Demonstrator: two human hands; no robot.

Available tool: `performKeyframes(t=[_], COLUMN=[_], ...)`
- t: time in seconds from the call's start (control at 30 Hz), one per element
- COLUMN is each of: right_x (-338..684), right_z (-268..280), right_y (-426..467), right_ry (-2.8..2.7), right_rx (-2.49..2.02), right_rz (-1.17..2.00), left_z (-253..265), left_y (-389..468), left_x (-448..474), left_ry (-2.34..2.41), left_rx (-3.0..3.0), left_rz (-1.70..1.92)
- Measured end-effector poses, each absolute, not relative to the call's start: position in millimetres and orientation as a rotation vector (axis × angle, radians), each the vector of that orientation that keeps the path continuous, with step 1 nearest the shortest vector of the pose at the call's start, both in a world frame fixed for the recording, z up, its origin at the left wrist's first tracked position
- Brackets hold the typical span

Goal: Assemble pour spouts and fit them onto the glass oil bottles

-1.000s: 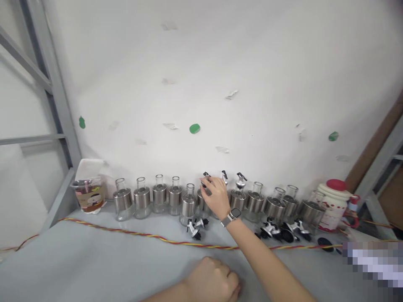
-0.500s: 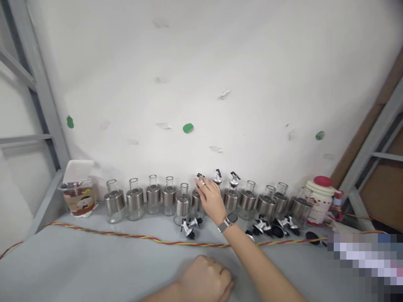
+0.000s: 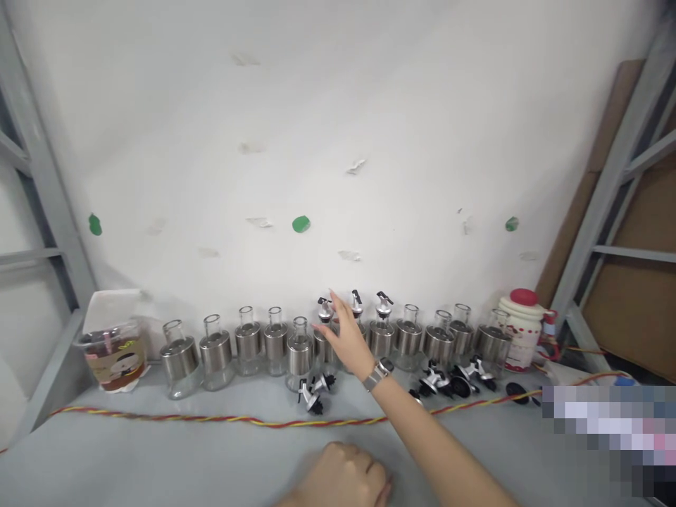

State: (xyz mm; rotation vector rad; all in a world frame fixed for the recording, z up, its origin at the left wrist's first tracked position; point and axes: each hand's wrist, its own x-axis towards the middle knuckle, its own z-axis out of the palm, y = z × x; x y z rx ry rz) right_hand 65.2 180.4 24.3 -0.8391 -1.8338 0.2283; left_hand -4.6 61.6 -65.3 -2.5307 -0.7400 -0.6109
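Observation:
My right hand (image 3: 348, 336), with a watch (image 3: 379, 374) on its wrist, reaches into a row of glass bottles with steel sleeves. Its fingers are spread and hold nothing. Just beyond the fingertips a pour spout (image 3: 325, 308) sits on a bottle (image 3: 323, 346) that the hand partly covers. Two more spouts, a middle one (image 3: 356, 303) and a right one (image 3: 384, 304), top neighbouring bottles. My left hand (image 3: 343, 479) rests as a closed fist near the front of the table; nothing shows in it, though the palm side is hidden.
Open-necked bottles stand on both sides, such as a left one (image 3: 179, 359). Loose spouts lie before the row, including one pair (image 3: 313, 394) and a right cluster (image 3: 459, 379). A twisted red-yellow wire (image 3: 222, 420) crosses the table. A drink cup (image 3: 113, 355) and a flask (image 3: 522, 331) flank the bottles.
My right hand has opened and drawn back from the leftmost mounted spout, which now stands uncovered on its bottle. The view has shifted slightly. My left fist stays on the table.

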Motion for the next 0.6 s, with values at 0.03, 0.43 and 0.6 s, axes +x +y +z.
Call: performKeyframes(t=[0.03,0.43,0.6], right_x=[63.5,67.3,64.9], right_z=[23.8,16.1,12.3], right_y=[181.5,180.7,183.2], right_ry=[-1.819,-1.938,-1.892], right_rx=[-0.828,-0.865,-0.858], right_rz=[0.246,-0.340,-0.421], left_z=[-65.4,-65.7,-66.1], left_y=[61.9,63.5,63.1], left_x=[-4.5,-4.6,-5.4], left_ry=[-0.729,-0.740,-0.724], left_rx=[-2.524,-2.504,-2.518], left_rz=[-0.628,-0.619,-0.572])
